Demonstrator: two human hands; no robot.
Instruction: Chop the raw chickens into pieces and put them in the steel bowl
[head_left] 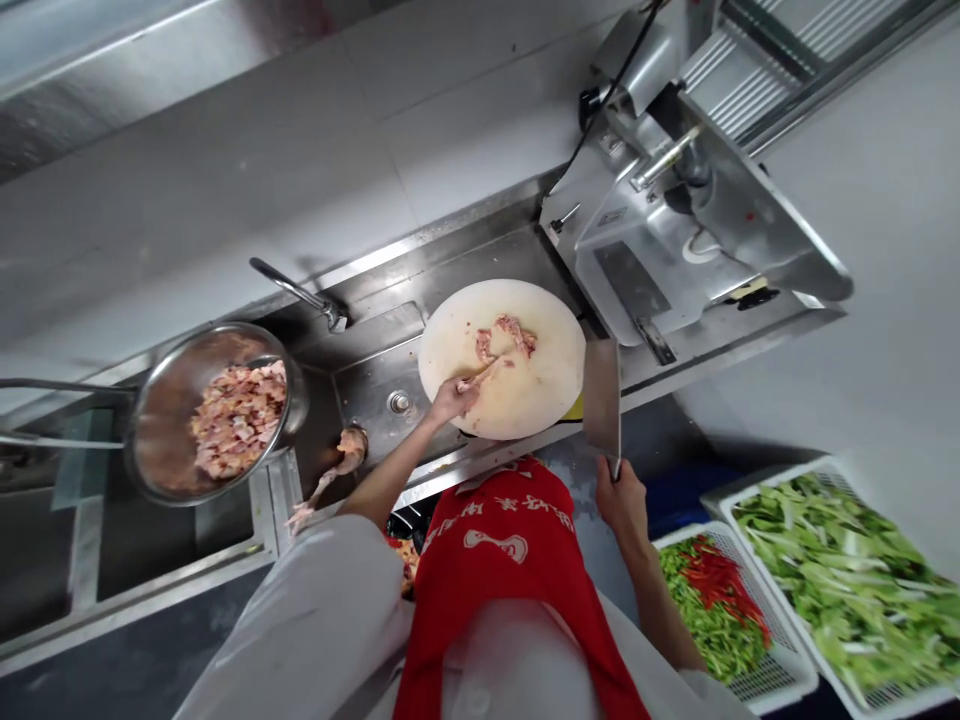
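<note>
My left hand (454, 399) is closed on one end of a thin piece of raw poultry (486, 374), whose far end lies on the round white cutting board (540, 395). Several chopped raw meat pieces (516, 334) sit just beyond it on the board. Away to the right, my right hand (622, 495) grips the handle of a cleaver (602, 395). The cleaver's broad blade hangs beside the board's right edge, apart from the meat. At the left, a long piece of raw poultry (345, 460) rests on the sink edge.
A steel bowl (161, 400) of chopped meat stands left, near a faucet (300, 290). A slicing machine (660, 220) occupies the right counter, with another cleaver (634, 285) on it. Low right are white baskets (795, 670) of cut green and red vegetables and leafy greens (847, 580).
</note>
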